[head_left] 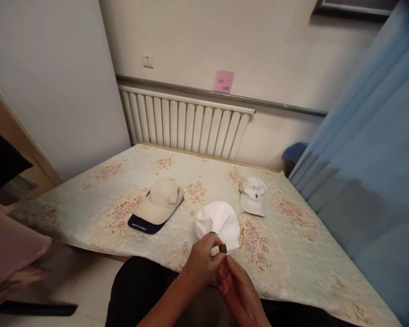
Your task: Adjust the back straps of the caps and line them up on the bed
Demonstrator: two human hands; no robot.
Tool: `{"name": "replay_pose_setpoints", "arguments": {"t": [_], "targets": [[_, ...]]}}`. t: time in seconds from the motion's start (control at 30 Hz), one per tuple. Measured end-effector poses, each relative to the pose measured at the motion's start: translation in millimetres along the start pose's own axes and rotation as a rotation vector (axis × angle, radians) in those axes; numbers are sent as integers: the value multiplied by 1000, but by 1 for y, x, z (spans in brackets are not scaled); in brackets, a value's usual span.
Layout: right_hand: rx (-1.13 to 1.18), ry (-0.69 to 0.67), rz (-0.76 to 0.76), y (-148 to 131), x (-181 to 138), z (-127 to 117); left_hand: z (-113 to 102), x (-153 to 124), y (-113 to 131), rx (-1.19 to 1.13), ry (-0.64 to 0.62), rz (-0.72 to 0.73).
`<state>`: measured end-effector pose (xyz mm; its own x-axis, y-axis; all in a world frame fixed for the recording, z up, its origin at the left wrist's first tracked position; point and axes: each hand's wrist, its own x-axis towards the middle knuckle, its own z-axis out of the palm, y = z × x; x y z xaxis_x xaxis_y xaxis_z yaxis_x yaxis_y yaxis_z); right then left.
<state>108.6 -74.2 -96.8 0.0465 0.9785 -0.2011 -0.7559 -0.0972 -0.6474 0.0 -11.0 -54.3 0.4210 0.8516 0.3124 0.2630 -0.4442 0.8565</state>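
Observation:
A plain white cap [218,221] lies at the near edge of the bed, its back facing me. My left hand [202,260] is closed in a pinch on the small dark buckle [222,248] of the cap's rear strap. My right hand [234,284] sits just below it, fingers curled around the strap end, which is mostly hidden. A beige cap with a navy brim [157,205] rests to the left. A small white cap with a dark logo [252,195] rests farther back on the right.
The bed has a pale floral cover [98,195]. A white radiator [186,122] runs along the far wall under a pink note [224,81]. A blue curtain [368,172] hangs at the right. A pink cushion [10,254] sits at the left.

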Motion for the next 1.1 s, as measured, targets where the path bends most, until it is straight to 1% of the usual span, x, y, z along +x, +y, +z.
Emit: {"name": "replay_pose_setpoints", "arguments": {"t": [0.1,0.17,0.23,0.33,0.5,0.73,0.83,1.1], "targets": [[176,86,20,0,8,3,-1,-3,-1,-15,-5,3],[189,154,-2,-4,12,8,-3,-4,-3,-21,3,17],[137,181,-49,-8,14,14,-4,-4,-5,-23,20,34],[69,146,-81,-13,14,23,-6,-5,-7,-31,39,51],[50,51,-92,-17,13,31,-8,-5,-5,-73,46,51],[11,-5,-101,-19,15,32,-15,-4,9,-154,9,-50],[-11,-3,-104,-18,17,28,-18,-4,12,-203,-12,-86],[-118,16,-118,-19,16,24,-17,-5,6,-279,-29,-152]]}}
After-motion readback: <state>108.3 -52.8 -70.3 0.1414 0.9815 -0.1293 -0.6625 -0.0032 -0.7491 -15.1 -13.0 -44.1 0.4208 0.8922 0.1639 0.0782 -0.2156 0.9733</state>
